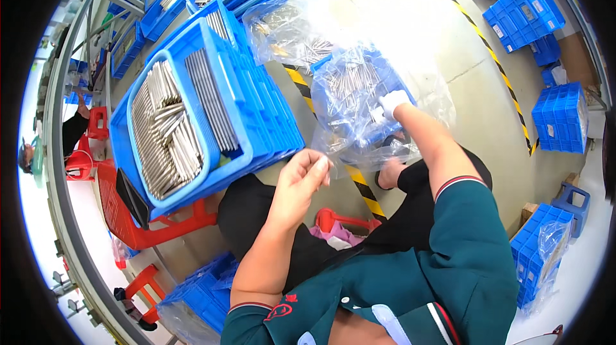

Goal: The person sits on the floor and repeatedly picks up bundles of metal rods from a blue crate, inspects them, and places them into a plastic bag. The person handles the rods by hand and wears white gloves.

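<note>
My right hand [394, 104], in a white glove, is at the right side of a blue crate [405, 82] lined with a clear plastic bag [333, 120]. Many thin metal rods [350, 82] lie in that bag. The gloved fingers look closed at the rods; what they grip is too small to make out. My left hand [304, 178] is raised between the crate and my lap, thumb pressed to curled fingers. Anything in that pinch is hidden. To its left, a light blue tray [204, 146] holds rows of metal rods [163, 133] on stacked blue crates [269, 120].
Another clear bag [263, 27] of metal parts lies beyond the stack. A red stool [122, 217] stands under the crates at left. Black-and-yellow tape [362, 188] crosses the floor. More blue crates [523, 15] stand at right. Another person [74, 130] is at far left.
</note>
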`<state>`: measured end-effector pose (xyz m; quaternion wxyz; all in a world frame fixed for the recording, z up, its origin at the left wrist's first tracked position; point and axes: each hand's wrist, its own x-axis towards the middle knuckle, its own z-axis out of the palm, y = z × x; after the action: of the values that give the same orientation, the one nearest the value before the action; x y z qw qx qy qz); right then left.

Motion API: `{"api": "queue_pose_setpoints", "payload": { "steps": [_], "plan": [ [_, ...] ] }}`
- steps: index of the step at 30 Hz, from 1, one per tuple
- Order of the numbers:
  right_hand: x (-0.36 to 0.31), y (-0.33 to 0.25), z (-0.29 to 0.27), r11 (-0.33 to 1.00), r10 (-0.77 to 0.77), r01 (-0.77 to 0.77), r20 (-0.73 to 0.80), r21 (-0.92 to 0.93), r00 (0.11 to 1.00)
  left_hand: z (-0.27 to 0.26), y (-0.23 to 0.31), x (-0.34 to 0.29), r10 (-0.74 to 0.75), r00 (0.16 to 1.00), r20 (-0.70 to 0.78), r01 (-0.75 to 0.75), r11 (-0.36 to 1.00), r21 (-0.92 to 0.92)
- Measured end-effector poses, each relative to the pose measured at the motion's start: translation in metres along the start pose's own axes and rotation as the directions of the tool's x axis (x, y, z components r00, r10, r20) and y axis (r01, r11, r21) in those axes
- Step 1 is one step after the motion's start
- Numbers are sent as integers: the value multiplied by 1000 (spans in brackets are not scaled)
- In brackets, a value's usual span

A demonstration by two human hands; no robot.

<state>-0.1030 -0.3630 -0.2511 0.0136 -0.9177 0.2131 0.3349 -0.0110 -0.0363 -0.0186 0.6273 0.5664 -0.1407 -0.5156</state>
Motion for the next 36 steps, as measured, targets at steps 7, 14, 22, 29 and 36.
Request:
{"api": "queue_pose_setpoints", "payload": {
  "steps": [7, 14, 22, 29, 36],
  "plan": [
    [76, 2, 26, 770, 300, -281, 64, 572, 952, 4, 2, 12, -122, 992, -38, 123, 992, 19],
    [174, 7, 67, 733, 380, -252, -73, 632, 922, -13, -3, 18, -273, 962, -19, 272, 962, -33],
    [245, -26, 95, 849, 340, -210, -198, 485, 919, -18, 3, 32, -277, 961, 18, 277, 958, -78],
    [252, -21, 109, 914, 308, -253, -136, 318, 942, -18, 2, 39, -267, 964, -6, 267, 964, -5],
    [241, -7, 117, 940, 281, -255, -92, 227, 955, -20, 8, 34, -300, 953, 37, 297, 952, 76]
  ]
}}
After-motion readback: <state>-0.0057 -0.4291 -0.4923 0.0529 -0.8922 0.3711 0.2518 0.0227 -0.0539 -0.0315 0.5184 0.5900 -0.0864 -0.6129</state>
